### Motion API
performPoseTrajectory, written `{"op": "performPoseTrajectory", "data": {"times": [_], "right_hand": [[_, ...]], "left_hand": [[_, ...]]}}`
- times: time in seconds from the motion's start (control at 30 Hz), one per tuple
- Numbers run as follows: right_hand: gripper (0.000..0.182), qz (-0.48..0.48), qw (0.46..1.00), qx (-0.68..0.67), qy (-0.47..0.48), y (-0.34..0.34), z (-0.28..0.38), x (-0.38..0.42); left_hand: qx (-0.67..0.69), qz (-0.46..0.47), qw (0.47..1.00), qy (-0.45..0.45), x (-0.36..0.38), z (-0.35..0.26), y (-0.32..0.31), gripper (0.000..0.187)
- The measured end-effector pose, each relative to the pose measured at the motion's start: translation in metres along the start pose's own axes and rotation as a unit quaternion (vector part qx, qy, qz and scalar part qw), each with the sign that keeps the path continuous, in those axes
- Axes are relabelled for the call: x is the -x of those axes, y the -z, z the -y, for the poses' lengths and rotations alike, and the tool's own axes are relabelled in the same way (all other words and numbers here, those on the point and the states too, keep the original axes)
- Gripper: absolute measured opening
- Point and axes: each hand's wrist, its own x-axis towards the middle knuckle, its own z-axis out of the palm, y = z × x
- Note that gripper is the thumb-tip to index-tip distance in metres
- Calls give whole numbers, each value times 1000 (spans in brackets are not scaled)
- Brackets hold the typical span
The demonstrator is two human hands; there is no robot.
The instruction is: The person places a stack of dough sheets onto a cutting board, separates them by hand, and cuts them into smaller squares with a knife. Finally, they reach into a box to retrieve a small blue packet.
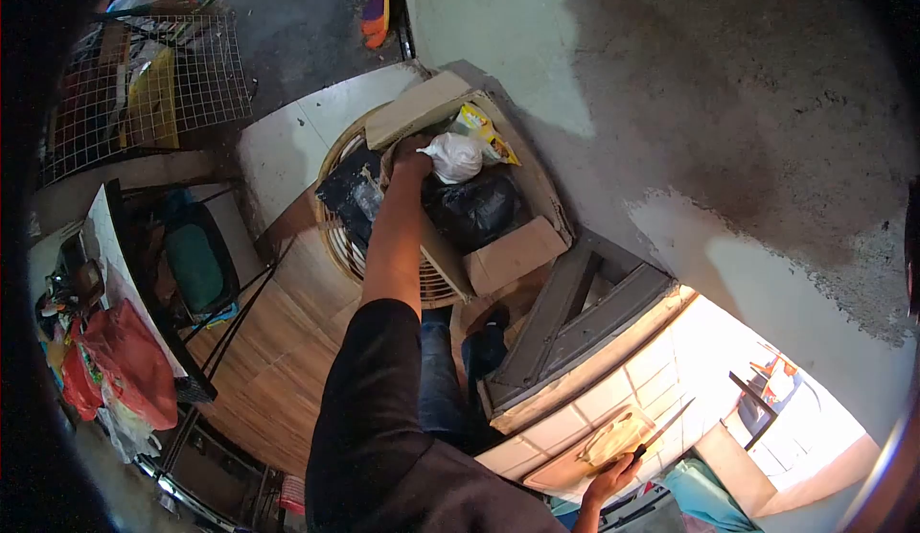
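My left hand [413, 155] reaches into an open cardboard box [517, 253]. Its fingers are partly hidden, but they seem to pinch the tied end of a white plastic bag [454, 158]. Next to that bag lie a yellow packet [487, 133] and a black plastic bag [479, 209]. Far off at the lower right, my right hand [610, 481] is closed around the black handle of a knife [666, 426], blade pointing up and right. Beside the knife, a pale, yellowish food item [616, 439] rests on a cutting board [556, 475].
The box sits in a round wicker basket [337, 245]. A dark wooden frame [575, 317] stands between it and the tiled counter [513, 454]. On the left are a rack with a green item [195, 263], red plastic bags [129, 351] and a wire grid [206, 68].
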Motion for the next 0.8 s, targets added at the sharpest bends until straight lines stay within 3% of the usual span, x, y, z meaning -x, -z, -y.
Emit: {"op": "performPoseTrajectory", "data": {"times": [0.07, 0.1, 0.17, 0.2, 0.33, 0.4, 0.43, 0.53, 0.57, 0.63, 0.67, 0.7, 0.73, 0.77, 0.8], "right_hand": [[19, 4, 1000, -15, -1, -1, -1, 0], [18, 11, 1000, -24, -4, -1, 1, 0], [18, 11, 999, -29, -10, -11, 29, 6], [18, 1, 1000, -20, 2, -15, 36, 7], [18, 8, 999, -38, -21, -7, 23, 6], [18, 12, 999, -42, -16, -8, 17, 5], [18, 13, 998, -52, -21, -7, 12, 3], [19, 8, 998, -60, 4, -12, 19, 4], [19, -3, 998, -48, 35, -13, 24, 6], [19, 12, 997, -70, 7, -10, 33, 9], [19, 17, 997, -75, 11, -12, 39, 9], [19, 23, 997, -79, 15, -10, 40, 9], [21, 36, 996, -75, 5, -6, 30, 7], [21, 37, 996, -80, 6, -5, 29, 9], [21, 25, 999, -39, 24, -6, 32, 10]], "left_hand": [[126, 41, 968, 214, 13, -28, 19, 44], [127, 38, 969, 209, 15, -35, 31, 44], [-107, 137, 981, 86, 23, -48, 59, 44], [-91, 143, 977, 132, 25, -57, 66, 39], [-34, 86, 991, 99, 41, -94, 87, 35], [-303, 220, 926, 51, 38, -99, 93, 31], [-307, 218, 925, 50, 51, -113, 108, 31], [-157, -21, 984, 82, 123, -178, 165, 22], [-159, -23, 984, 77, 140, -186, 178, 22], [-128, -94, 987, -17, 170, -197, 202, 17], [-129, -96, 987, -18, 184, -199, 213, 17], [118, -74, 989, 49, 198, -202, 224, 18], [357, -48, 926, 111, 213, -207, 235, 23], [355, -51, 927, 108, 231, -222, 250, 23], [441, -60, 889, 102, 252, -244, 267, 20]]}}
